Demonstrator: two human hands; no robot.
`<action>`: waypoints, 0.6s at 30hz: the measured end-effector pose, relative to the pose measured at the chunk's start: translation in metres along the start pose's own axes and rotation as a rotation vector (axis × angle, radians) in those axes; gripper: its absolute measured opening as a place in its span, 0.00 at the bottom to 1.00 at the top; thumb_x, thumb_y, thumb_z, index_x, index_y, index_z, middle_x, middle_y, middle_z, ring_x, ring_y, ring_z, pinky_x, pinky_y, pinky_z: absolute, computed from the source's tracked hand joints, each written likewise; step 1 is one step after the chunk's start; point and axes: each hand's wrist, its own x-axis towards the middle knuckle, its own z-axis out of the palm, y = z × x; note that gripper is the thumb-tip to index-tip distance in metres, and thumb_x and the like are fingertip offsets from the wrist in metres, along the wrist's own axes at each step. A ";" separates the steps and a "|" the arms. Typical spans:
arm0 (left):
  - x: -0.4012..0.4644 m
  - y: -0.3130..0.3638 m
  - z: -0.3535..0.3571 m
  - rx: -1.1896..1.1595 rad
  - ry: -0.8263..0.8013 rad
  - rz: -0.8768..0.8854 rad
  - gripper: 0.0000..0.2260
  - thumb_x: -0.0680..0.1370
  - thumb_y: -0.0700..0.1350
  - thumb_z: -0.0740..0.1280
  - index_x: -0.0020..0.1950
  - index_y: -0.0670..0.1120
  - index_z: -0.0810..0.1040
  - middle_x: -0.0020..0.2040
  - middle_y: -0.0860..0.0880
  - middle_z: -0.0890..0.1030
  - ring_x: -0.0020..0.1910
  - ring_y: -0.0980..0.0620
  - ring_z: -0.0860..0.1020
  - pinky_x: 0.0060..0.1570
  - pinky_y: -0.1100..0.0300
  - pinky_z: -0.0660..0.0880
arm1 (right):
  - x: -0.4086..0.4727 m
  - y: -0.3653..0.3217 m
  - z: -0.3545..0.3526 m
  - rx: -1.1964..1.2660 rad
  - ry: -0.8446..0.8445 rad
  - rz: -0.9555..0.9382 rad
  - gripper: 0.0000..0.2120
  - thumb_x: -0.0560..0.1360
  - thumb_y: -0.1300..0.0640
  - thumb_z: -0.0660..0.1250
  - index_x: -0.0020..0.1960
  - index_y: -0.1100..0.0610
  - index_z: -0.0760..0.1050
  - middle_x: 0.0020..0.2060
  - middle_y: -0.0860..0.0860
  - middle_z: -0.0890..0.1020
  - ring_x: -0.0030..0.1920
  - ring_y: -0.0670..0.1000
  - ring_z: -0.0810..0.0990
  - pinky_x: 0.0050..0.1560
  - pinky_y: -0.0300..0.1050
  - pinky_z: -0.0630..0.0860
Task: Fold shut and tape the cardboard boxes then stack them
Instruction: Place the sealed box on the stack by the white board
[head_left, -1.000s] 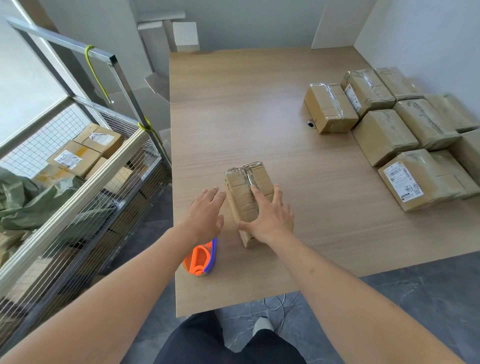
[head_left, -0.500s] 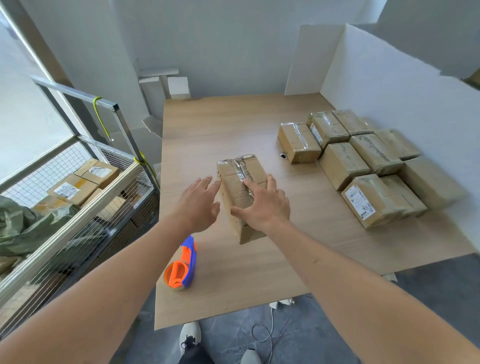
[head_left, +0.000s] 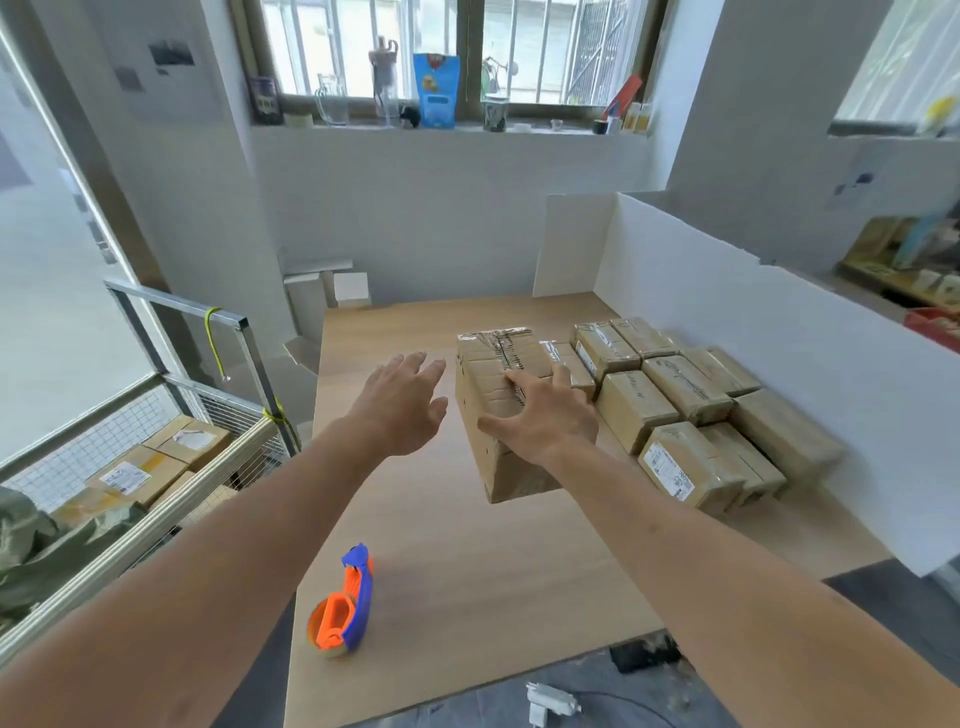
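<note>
From the head view, the right hand (head_left: 545, 421) grips a taped cardboard box (head_left: 496, 384) from above, fingers spread over its top and thumb down its near-left side; whether the box's base touches the wooden surface (head_left: 467, 561) I cannot tell. The left hand (head_left: 402, 402) hangs just left of the box, fingers relaxed and apart, grasping nothing. To the right, a cluster of taped boxes (head_left: 691, 410) sits on the surface against a white partition (head_left: 779, 374). An orange-and-blue tape dispenser (head_left: 343, 608) lies near the surface's front-left edge. A wire cage cart (head_left: 156, 467) at left contains labelled cartons.
</note>
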 end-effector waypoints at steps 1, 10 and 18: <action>0.000 0.001 -0.006 0.005 0.003 0.006 0.28 0.84 0.54 0.60 0.82 0.48 0.60 0.81 0.42 0.61 0.80 0.39 0.58 0.77 0.44 0.58 | -0.002 -0.002 -0.007 0.009 0.009 0.010 0.40 0.62 0.27 0.66 0.72 0.35 0.69 0.70 0.52 0.66 0.63 0.60 0.74 0.60 0.54 0.74; 0.003 0.016 -0.048 0.046 -0.002 0.108 0.27 0.85 0.55 0.59 0.82 0.48 0.60 0.81 0.42 0.61 0.80 0.39 0.59 0.78 0.44 0.58 | -0.018 -0.009 -0.048 0.056 0.071 0.082 0.38 0.61 0.27 0.65 0.70 0.35 0.71 0.70 0.52 0.66 0.63 0.61 0.74 0.57 0.53 0.74; 0.024 0.066 -0.052 0.050 0.004 0.156 0.27 0.84 0.55 0.59 0.82 0.48 0.61 0.80 0.42 0.63 0.79 0.39 0.61 0.77 0.43 0.60 | -0.009 0.034 -0.081 0.069 0.131 0.099 0.36 0.63 0.27 0.66 0.69 0.37 0.72 0.67 0.53 0.68 0.62 0.61 0.75 0.59 0.54 0.74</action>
